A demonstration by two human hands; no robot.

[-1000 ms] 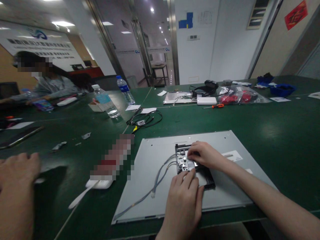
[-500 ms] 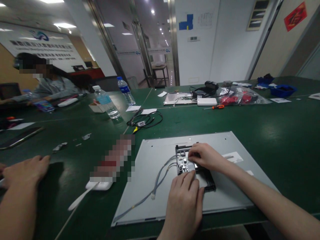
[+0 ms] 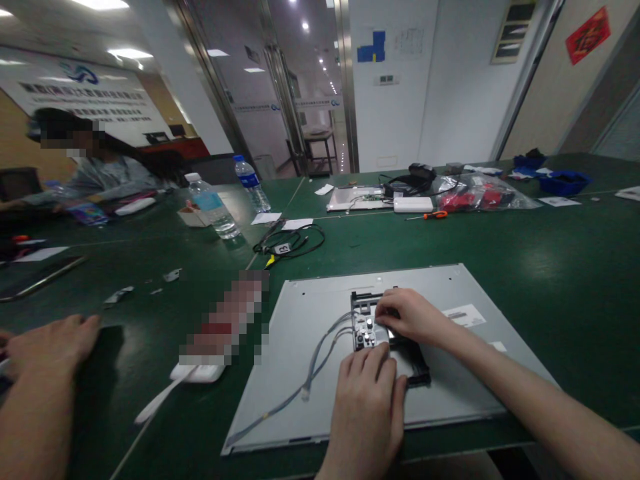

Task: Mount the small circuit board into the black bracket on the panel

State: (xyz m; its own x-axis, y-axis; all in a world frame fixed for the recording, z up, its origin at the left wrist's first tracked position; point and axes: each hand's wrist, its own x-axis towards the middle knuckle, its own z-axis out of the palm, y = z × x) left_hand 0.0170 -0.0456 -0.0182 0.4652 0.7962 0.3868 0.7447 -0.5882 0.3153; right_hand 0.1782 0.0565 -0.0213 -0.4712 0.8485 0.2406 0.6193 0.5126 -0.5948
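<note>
A grey metal panel [image 3: 320, 320] lies flat on the green table [image 3: 550, 267]. On its middle sits a black plastic frame [image 3: 419, 373] with a small circuit board [image 3: 365, 330]. Grey flat cables [image 3: 320, 353] run from the board toward the panel's near left corner. My left hand [image 3: 370, 400] has its fingers bent and together, and they press on the board's near edge. My right hand [image 3: 407, 315] is curled over the board's far right side and pinches it.
A co-worker's hand and forearm [image 3: 45, 347] rest at the near left beside a dark pad. A white device [image 3: 197, 372], two water bottles [image 3: 213, 207], black cables [image 3: 293, 241], an orange screwdriver [image 3: 434, 215] and bagged parts [image 3: 480, 190] lie about. Another person sits far left.
My hands have stayed on the board with only slight finger shifts. The co-worker's hand at the left has slid a little to the right and flattened on the table.
</note>
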